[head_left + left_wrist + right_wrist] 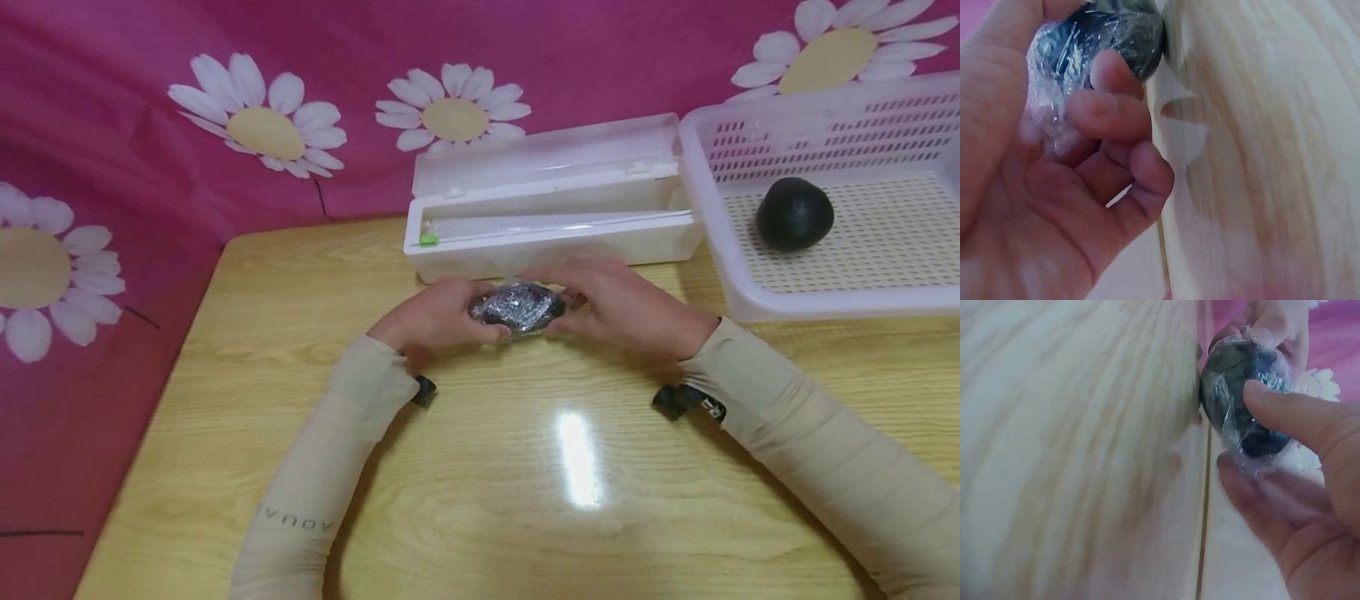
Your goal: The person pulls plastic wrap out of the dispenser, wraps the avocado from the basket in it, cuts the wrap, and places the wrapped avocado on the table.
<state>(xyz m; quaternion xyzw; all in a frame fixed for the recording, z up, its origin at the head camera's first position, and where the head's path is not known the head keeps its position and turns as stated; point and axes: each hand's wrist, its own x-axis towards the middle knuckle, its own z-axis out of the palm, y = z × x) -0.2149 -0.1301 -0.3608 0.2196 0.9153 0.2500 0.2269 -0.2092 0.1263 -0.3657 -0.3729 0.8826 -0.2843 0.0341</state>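
Observation:
A dark, rounded object wrapped in crinkled cling film is between the two hands, low over the table in front of the long white box. My left hand holds its left end, with the thumb on the near side and fingers curled around it. At the other end my right hand grips it between thumb and fingers. In the right wrist view the right thumb presses on the film over the dark surface. Loose, bunched film lies near the palm in the left wrist view.
Behind the hands stands the long white box, its lid up, with a roll of film inside and a green tab at its front left. A white basket at right holds a black roundish object. Flowered pink cloth hangs behind.

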